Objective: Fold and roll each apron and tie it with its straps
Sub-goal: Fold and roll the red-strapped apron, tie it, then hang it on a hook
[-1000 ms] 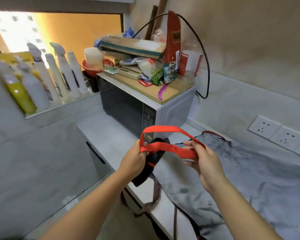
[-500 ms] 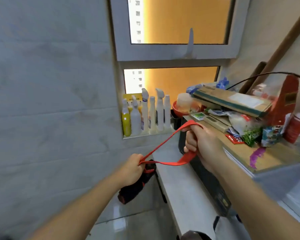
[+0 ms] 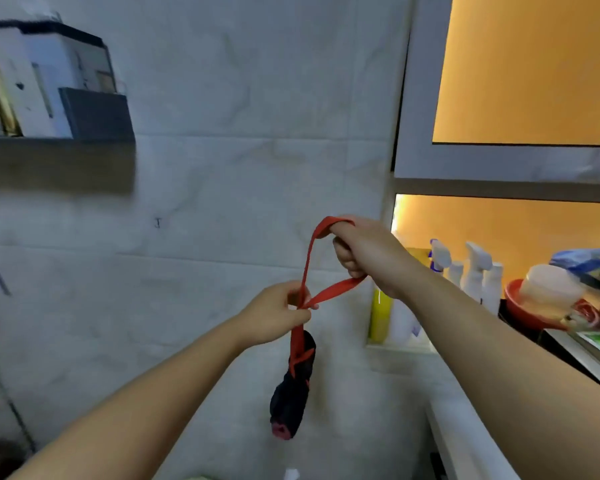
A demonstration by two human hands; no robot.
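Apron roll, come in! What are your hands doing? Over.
Left hand pinches red strap at its crossing. Right hand grips the loop. Rolled apron hangs free below. Nothing blocking.

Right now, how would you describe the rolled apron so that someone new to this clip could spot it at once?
Start at the grey tiled wall left of the orange-lit window. In front of it the left hand pinches a red strap, and the rolled apron dangles below. It is the only dark cloth bundle, hanging in the air, unlike the bottles standing on the ledge.
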